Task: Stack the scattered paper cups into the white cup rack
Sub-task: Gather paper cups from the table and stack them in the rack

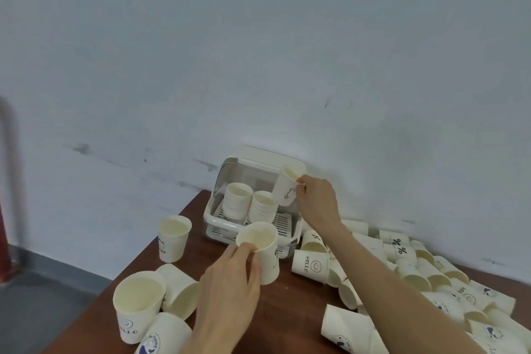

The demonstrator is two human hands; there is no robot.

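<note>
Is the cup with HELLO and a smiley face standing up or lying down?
Lying down. The HELLO cup rests on its side on the table, its lettering turned sideways.

Two cup stacks (249, 204) in rack (214, 220)

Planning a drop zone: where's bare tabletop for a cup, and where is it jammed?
Bare brown table shows between the left hand, the HELLO cup and the lying cup near the front edge. A smaller patch lies between the upright cup and the rack. Crowded: the cup pile under the right arm, and the near-left cluster.
</note>
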